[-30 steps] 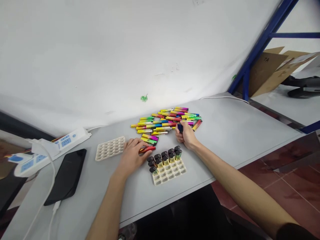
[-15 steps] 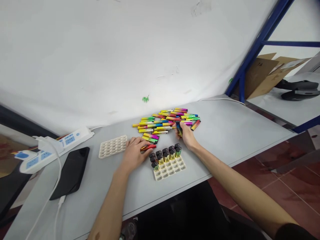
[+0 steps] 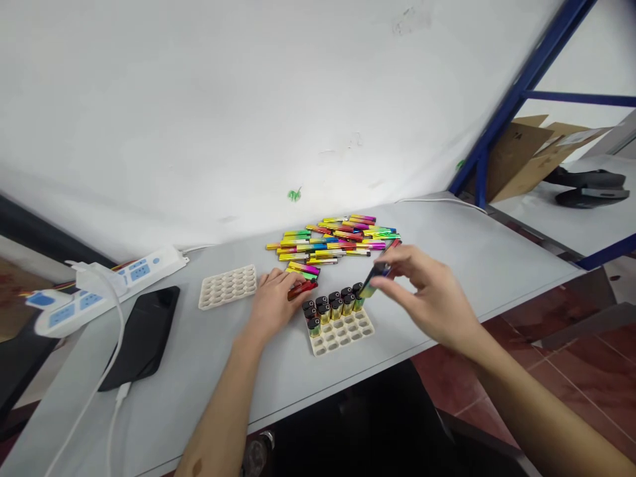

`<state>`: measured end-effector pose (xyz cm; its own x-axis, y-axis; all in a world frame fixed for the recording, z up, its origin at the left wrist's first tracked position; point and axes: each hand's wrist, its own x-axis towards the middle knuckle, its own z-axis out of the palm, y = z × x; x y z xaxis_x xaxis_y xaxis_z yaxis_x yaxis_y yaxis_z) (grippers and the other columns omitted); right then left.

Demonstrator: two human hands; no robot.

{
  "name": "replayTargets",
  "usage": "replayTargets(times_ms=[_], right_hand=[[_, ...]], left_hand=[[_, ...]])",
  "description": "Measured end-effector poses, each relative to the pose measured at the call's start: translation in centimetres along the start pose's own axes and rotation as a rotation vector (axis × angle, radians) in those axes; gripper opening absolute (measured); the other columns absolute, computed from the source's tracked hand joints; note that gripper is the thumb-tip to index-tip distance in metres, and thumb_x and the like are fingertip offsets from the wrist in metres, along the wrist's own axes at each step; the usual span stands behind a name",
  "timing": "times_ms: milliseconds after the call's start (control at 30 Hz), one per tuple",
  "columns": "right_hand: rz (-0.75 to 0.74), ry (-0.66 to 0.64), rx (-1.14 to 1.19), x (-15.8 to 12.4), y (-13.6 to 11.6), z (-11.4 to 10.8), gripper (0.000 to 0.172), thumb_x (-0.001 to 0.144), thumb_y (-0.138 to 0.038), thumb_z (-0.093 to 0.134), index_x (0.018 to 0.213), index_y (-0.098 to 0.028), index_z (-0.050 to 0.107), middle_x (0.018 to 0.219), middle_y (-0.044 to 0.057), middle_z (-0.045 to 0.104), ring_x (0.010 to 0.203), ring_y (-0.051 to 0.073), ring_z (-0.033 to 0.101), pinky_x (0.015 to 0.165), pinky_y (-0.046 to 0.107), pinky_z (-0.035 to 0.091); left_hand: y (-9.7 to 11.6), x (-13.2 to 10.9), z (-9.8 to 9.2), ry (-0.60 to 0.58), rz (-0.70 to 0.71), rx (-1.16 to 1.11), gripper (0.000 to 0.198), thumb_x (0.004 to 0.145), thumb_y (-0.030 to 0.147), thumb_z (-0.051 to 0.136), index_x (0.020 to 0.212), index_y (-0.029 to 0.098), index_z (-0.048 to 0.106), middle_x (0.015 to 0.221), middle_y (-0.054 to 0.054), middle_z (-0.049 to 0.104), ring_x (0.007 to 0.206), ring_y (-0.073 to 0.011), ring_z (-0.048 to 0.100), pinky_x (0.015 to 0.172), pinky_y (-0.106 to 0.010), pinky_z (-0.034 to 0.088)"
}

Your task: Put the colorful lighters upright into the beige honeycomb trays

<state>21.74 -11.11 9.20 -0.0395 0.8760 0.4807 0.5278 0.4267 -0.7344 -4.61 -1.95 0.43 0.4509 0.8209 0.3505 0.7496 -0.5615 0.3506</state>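
Note:
My right hand pinches a dark lighter with a yellow-green lower end. It is tilted over the far right corner of the near white tray. Several black-topped lighters stand upright in that tray's far rows and left side; its nearer holes are bare. Left of the tray, my left hand rests on the table with its fingers closed about a red lighter. Just beyond it lie a yellow-and-magenta lighter and a green one. A loose pile of shiny coloured lighters lies farther back.
A second white tray, its holes bare, lies to the left. Farther left are a black phone with a white cable and a power strip. The wall borders the table's back; a blue frame and cardboard box stand at right.
My right hand has come back from the pile's near right side toward me, lifting the dark lighter to the near tray's corner. My left hand stays by the red lighter.

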Motion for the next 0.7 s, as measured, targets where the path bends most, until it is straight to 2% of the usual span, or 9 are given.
replayTargets(times_ms=[133, 300, 400, 533, 700], right_hand=[[-0.082, -0.191, -0.068, -2.1, -0.7, 2.7, 0.022, 0.091, -0.036, 0.066, 0.110, -0.027, 0.060, 0.099, 0.005, 0.070, 0.083, 0.020, 0.069, 0.068, 0.031, 0.057], [-0.141, -0.292, -0.204, -3.6, 0.4, 6.0, 0.016, 0.095, -0.028, 0.059, 0.111, -0.026, 0.058, 0.098, 0.005, 0.069, 0.075, 0.019, 0.069, 0.063, 0.031, 0.056], [-0.164, -0.307, -0.267, -3.8, 0.6, 6.6, 0.015, 0.094, -0.026, 0.060, 0.109, -0.024, 0.059, 0.099, 0.006, 0.068, 0.069, 0.017, 0.068, 0.060, 0.031, 0.056], [-0.201, -0.307, -0.314, -4.0, 0.6, 6.8, 0.016, 0.095, -0.028, 0.060, 0.110, -0.024, 0.059, 0.099, 0.006, 0.069, 0.072, 0.017, 0.069, 0.061, 0.029, 0.055], [-0.323, -0.249, -0.479, -4.2, 0.4, 7.0, 0.010, 0.098, -0.026, 0.054, 0.101, -0.021, 0.063, 0.092, 0.003, 0.069, 0.068, 0.014, 0.065, 0.054, 0.027, 0.047]], left_hand=[[0.0, 0.0, 0.0, 0.037, -0.003, -0.034, 0.015, 0.087, 0.033, 0.070, 0.096, 0.025, 0.060, 0.094, -0.002, 0.070, 0.095, -0.0242, 0.057, 0.081, -0.038, 0.040], [0.0, 0.2, 0.0, 0.053, 0.005, -0.030, 0.013, 0.086, 0.030, 0.071, 0.095, 0.024, 0.063, 0.092, -0.002, 0.068, 0.092, -0.0242, 0.057, 0.081, -0.038, 0.042], [0.1, 0.3, 0.0, 0.054, 0.020, -0.043, 0.012, 0.086, 0.030, 0.071, 0.093, 0.024, 0.064, 0.094, -0.003, 0.068, 0.093, -0.0244, 0.057, 0.083, -0.038, 0.043], [0.4, 0.2, -0.1, 0.047, 0.035, -0.088, 0.013, 0.090, 0.032, 0.066, 0.101, 0.024, 0.066, 0.098, -0.004, 0.069, 0.097, -0.0243, 0.058, 0.084, -0.039, 0.046], [0.5, 0.1, -0.1, 0.052, 0.037, -0.141, 0.019, 0.093, 0.033, 0.062, 0.110, 0.026, 0.065, 0.102, -0.002, 0.070, 0.098, -0.0225, 0.059, 0.087, -0.038, 0.048]])
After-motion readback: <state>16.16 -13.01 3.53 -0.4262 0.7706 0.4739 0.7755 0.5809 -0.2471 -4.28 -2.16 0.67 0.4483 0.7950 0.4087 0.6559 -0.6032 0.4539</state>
